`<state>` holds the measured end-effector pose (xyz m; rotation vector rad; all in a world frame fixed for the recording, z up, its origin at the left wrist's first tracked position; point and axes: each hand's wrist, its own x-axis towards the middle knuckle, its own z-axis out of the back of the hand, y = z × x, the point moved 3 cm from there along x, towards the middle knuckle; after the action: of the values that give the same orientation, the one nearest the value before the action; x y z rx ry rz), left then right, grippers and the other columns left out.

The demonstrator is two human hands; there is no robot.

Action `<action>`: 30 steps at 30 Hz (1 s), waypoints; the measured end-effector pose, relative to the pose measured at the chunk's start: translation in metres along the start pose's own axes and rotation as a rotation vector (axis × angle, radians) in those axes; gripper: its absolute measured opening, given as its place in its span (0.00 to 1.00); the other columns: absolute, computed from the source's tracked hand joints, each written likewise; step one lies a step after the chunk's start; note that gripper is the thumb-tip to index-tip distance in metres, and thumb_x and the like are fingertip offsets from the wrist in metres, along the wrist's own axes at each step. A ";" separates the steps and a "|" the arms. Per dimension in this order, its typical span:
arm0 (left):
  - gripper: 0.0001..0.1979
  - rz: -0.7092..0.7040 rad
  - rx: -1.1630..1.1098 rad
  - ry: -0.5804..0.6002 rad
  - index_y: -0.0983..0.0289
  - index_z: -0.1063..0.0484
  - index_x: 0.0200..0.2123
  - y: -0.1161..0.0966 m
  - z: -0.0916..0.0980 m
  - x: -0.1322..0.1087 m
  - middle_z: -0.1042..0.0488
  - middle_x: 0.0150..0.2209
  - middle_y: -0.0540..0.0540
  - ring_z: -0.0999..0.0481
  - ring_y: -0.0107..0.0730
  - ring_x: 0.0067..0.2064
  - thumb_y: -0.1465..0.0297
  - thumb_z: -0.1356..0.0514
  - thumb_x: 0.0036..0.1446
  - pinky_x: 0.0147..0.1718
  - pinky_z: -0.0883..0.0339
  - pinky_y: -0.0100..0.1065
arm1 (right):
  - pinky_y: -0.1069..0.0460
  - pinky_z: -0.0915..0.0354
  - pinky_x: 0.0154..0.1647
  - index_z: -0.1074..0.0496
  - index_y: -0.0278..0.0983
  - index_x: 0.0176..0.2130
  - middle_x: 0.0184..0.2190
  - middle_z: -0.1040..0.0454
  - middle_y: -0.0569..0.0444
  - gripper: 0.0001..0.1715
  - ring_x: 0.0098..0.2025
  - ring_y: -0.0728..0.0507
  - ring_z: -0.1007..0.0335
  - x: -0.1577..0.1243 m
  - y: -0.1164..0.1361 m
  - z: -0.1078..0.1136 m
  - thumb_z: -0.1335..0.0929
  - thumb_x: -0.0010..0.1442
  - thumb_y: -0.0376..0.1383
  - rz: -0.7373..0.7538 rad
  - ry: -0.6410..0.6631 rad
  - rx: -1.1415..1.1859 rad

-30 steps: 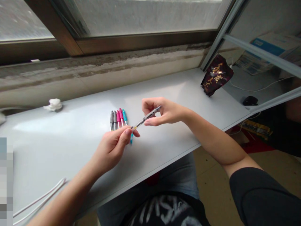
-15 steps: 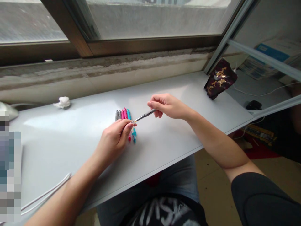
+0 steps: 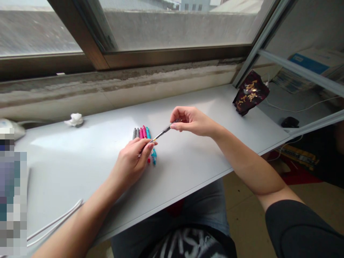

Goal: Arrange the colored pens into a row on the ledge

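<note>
A slim grey pen [image 3: 161, 135] with a yellow band runs between my hands, slanting up to the right. My left hand [image 3: 130, 163] pinches its lower end between thumb and fingers, and my right hand [image 3: 190, 122] pinches its upper end. Several markers [image 3: 141, 133] in grey, pink and teal lie side by side on the white table [image 3: 80, 154], just beyond my left fingers. The lower ends of a pink and a teal marker show past my left hand, which hides part of the row.
A crumpled white tissue [image 3: 75, 119] lies on the table at the left, and a dark red foil bag [image 3: 251, 93] stands at the far right. White cable [image 3: 53, 224] lies near the front edge. A window runs behind the table; a black mouse [image 3: 289, 122] sits beyond a metal rail.
The view has tilted up, so the table sits lower in the frame. My hands have drawn slightly closer together, and my left fingers now sit nearer the marker row.
</note>
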<state>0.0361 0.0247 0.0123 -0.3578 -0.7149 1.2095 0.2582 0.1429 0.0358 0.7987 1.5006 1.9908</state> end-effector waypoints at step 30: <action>0.13 -0.184 0.028 -0.001 0.62 0.20 0.43 -0.004 -0.002 -0.003 0.16 0.37 0.52 0.21 0.35 0.36 0.66 0.44 0.76 0.42 0.33 0.38 | 0.55 0.32 0.32 0.24 0.34 0.40 0.28 0.23 0.57 0.18 0.30 0.50 0.28 0.001 0.006 -0.003 0.21 0.58 0.42 0.030 0.018 0.096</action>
<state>0.0398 0.0213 0.0121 -0.2619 -0.7155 1.0442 0.2554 0.1403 0.0411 0.8486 1.6144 1.9647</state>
